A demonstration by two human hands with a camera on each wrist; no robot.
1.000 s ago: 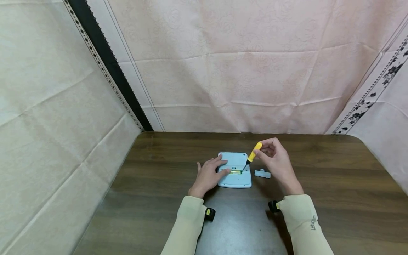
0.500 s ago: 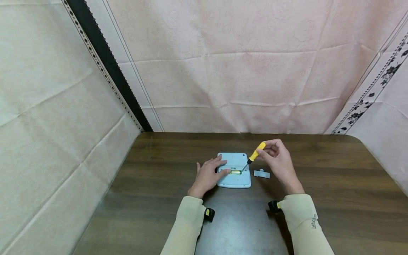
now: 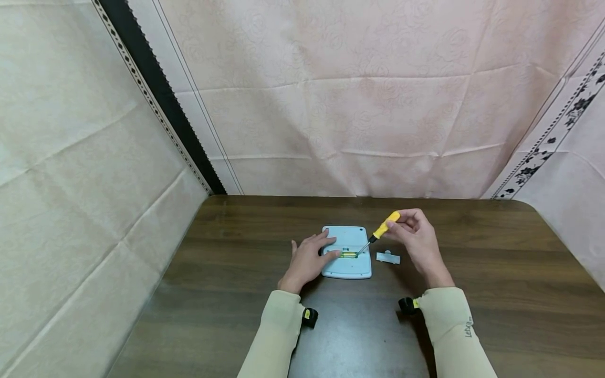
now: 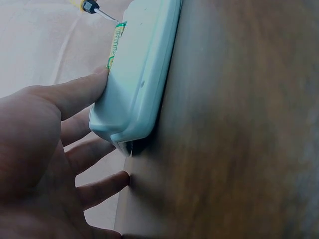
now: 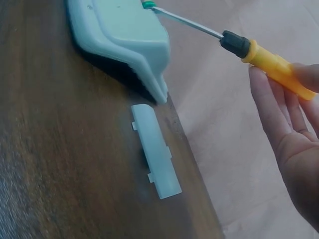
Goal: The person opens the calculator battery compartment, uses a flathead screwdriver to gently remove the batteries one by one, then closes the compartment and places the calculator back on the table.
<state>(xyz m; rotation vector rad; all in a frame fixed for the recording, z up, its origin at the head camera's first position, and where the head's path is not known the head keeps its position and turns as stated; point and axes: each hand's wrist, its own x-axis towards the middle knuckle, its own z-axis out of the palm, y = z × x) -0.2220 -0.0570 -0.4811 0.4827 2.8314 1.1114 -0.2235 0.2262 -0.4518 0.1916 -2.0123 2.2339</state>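
A light-blue plastic device (image 3: 346, 266) lies with its battery slot upward, and a green-and-yellow AAA-size battery (image 4: 116, 44) sits in that slot. My left hand (image 3: 309, 261) rests on the device's left side, fingers spread; its thumb (image 4: 82, 93) presses beside the battery's near end. Between thumb and fingers, my right hand (image 3: 417, 242) pinches the yellow handle of a screwdriver (image 5: 271, 67). The screwdriver's metal tip meets the right end of the battery. To the right of the device, a small light-blue battery cover (image 5: 155, 152) with little tabs lies on the table.
The brown wooden table (image 3: 236, 294) has its far edge just beyond the device. Pale cloth (image 3: 359, 115) hangs behind and at both sides. A black wrist camera (image 3: 310, 317) is strapped at the left cuff, another black camera (image 3: 408, 305) at the right.
My right hand has shifted slightly right and down, leaning the screwdriver handle lower while its tip stays at the battery's end. My left hand, the device and the cover have not moved.
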